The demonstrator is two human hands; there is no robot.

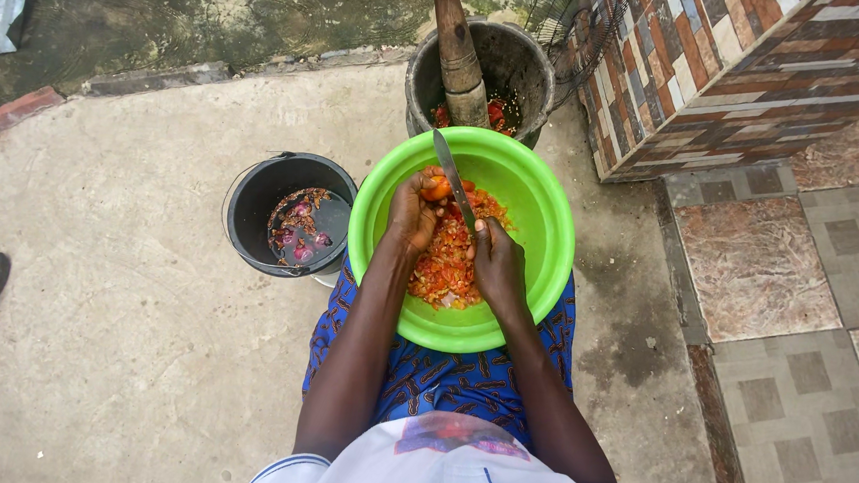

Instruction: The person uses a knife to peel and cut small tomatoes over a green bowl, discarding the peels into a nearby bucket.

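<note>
Left hand (411, 216) grips tomato (438, 187), right hand (497, 265) grips knife (452, 179), over green bowl (539, 208) of chopped tomato (445, 267)

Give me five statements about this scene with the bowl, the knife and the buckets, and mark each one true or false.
1. The left hand holds a tomato over the green bowl. True.
2. The right hand holds a spoon. False: it holds a knife, blade pointing away from the person.
3. The green bowl is empty. False: it holds chopped tomato pieces.
4. A wooden pestle stands in the mortar beyond the bowl. True.
5. The black bucket sits to the right of the bowl. False: it is on the person's left, with onion peelings inside.
</note>
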